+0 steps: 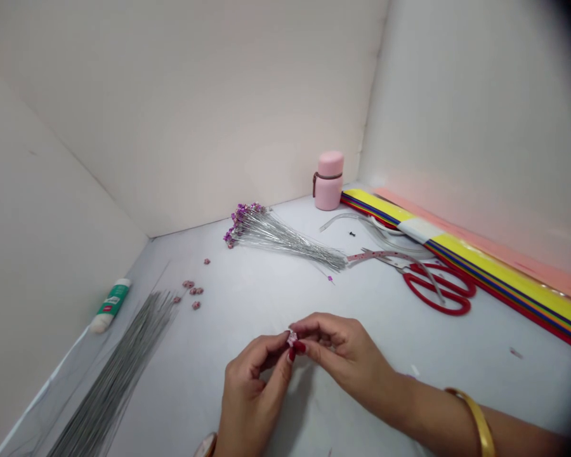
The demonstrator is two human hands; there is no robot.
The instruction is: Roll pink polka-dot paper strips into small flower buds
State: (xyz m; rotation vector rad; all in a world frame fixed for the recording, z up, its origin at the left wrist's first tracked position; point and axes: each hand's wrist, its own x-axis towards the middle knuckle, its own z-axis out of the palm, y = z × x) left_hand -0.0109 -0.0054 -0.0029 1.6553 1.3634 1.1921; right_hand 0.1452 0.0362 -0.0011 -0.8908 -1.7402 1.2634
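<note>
Head view, 2 hands [255, 379] [349, 350] pinching 1 pink piece [292, 339], 1 bottle [328, 188]

On the worktop [385, 324] we see a pink flask [328, 189] standing upright, red-handled scissors [450, 311] near stacked coloured sheets [485, 270], and a green-and-white tube [111, 306] at left.

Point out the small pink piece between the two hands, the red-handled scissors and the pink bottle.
Small pink piece [292, 339]: head view, on its visible middle.
Red-handled scissors [411, 277]: head view, on the red handle near the blades.
Pink bottle [328, 192]: head view, on its lower body.
</note>
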